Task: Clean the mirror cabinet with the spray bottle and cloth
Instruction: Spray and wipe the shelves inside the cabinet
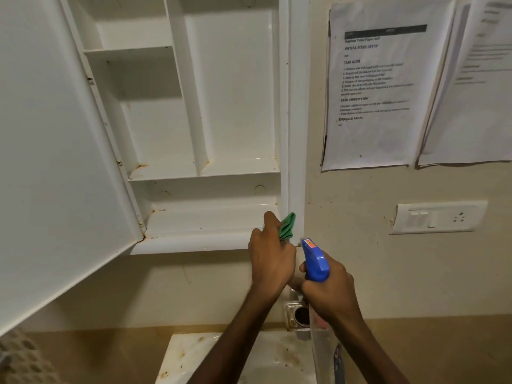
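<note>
**At the cabinet's lower right corner: cloth up, bottle ready**

Below the open mirror cabinet (199, 112), both hands are raised close together over the washbasin (194, 353). The left hand (270, 259) has its fingers curled round a bunched green cloth (287, 227), which sits against the cabinet's right frame just above the bottom ledge. The right hand (328, 292) wraps the neck of the spray bottle (314, 260); its blue trigger head points up towards that same corner, and the clear body hangs down below the fist. Whether a finger lies on the trigger I cannot tell, since the head hides it.

The cabinet door (55, 151) hangs wide open on the left, showing bare white shelves with rusty stains at the joints and corners.

My reading is that the wiping step is in hand, at the lower right edge of the frame. Next would come a squirt onto the stained bottom shelf, then a sweep of the cloth leftwards along it. That needs the nozzle turned inward, away from the switch plate (439, 218) and the papers (388, 84) on the wall to the right.
</note>
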`<state>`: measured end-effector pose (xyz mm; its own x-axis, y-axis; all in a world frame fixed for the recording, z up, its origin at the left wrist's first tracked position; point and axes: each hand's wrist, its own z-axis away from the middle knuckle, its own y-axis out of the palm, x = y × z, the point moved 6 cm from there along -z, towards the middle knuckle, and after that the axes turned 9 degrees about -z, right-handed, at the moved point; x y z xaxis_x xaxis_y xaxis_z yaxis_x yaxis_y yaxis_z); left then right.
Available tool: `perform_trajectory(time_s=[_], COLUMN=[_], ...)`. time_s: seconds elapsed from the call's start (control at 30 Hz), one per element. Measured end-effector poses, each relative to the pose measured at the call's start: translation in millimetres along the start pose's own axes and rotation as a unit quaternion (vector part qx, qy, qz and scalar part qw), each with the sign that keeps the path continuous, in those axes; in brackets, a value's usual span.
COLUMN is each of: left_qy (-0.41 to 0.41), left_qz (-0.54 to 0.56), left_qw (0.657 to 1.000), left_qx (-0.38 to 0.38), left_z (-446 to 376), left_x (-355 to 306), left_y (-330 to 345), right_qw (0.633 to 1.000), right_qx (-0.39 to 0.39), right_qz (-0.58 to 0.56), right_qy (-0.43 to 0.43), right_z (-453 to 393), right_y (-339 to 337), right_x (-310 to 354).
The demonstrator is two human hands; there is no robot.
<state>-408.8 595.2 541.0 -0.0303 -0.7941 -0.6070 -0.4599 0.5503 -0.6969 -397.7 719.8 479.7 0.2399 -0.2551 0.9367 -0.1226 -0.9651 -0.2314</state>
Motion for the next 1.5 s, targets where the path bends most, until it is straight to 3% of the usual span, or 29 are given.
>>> perform_trajectory(time_s=[0.3,1.0,1.5], left_qy=[-0.024,-0.007,-0.08], left_qz=[0.039,0.002,-0.044], left_qw=[0.997,0.942,0.902], left_qx=[-0.06,-0.336,-0.422], left_z=[7.1,45.5,155.7], left_x=[20.3,54.6,144.6], left_y=[-45.6,-261.1,-371.5], right_qw=[0.995,0.956,0.867], right_qx=[0.032,0.199,0.396], right_qz=[-0.094,-0.199,-0.292], right_qy=[0.033,-0.077,-0.078], right_z=[5.2,2.4,121.7], right_y=[15.0,98.9,246.2], right_x=[26.0,157.4,221.9])
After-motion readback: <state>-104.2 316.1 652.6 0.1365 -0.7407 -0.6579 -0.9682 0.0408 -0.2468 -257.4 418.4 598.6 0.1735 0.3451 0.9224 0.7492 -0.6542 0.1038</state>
